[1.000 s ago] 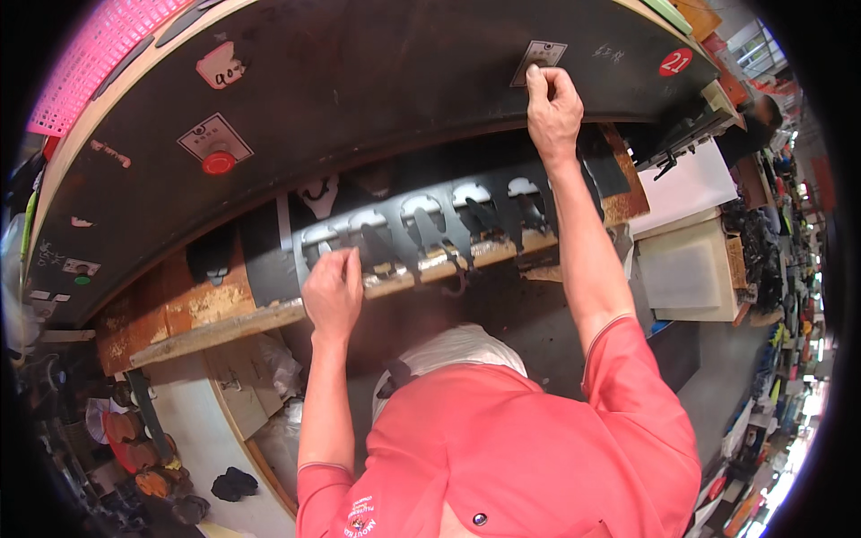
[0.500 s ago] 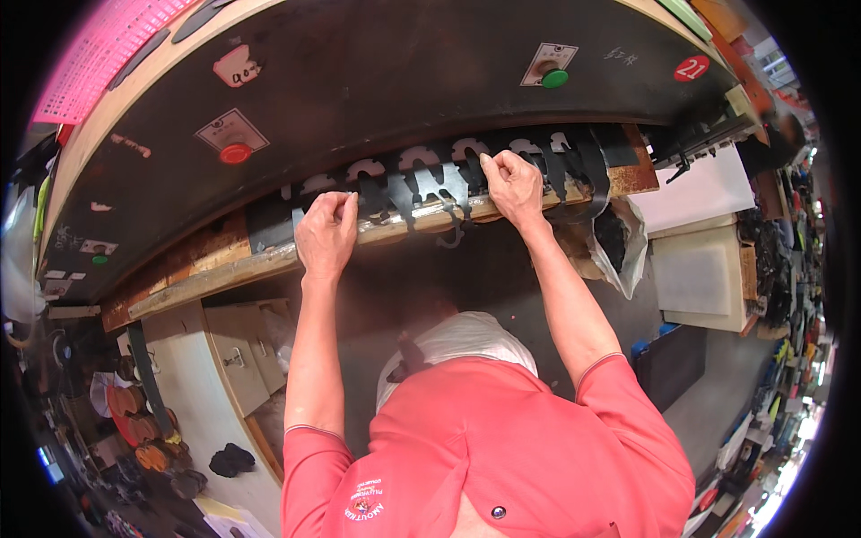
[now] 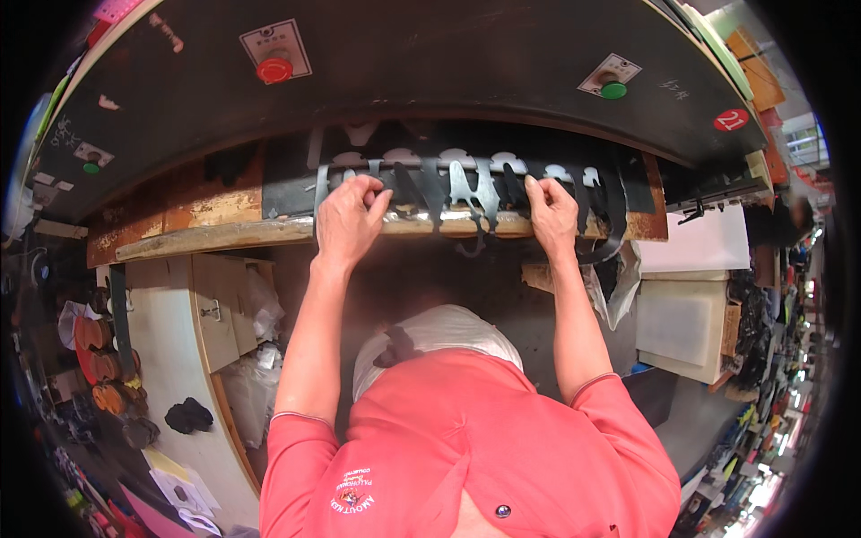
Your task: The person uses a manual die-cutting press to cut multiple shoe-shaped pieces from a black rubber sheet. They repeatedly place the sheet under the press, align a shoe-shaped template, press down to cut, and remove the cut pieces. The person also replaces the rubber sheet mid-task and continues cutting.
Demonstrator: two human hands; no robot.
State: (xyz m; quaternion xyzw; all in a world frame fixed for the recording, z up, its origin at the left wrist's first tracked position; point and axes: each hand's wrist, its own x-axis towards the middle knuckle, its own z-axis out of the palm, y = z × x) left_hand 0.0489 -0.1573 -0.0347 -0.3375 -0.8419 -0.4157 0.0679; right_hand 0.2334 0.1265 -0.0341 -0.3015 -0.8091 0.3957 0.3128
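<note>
A black sheet (image 3: 460, 193) full of rounded cut-outs lies along the front of the machine bed, with narrow tongues and strips hanging over the wooden edge. My left hand (image 3: 348, 220) pinches at the left part of this sheet, thumb and forefinger together. Farther right, my right hand (image 3: 553, 215) closes thumb and forefinger on the sheet in the same way. Pale surface shows through the cut-outs between the hands. The exact spot under each fingertip is hidden.
The dark machine head (image 3: 430, 72) stretches across above the bed, bearing a red button (image 3: 274, 69) and a green button (image 3: 613, 89). A worn wooden edge board (image 3: 206, 240) borders the bed. Below left stands a cabinet (image 3: 161, 332); a white plastic bag (image 3: 617, 291) hangs at right.
The view has shifted, so the machine head sits higher and more of the bed shows. Both hands stay at nearly the same places on the sheet, fingers still pinched.
</note>
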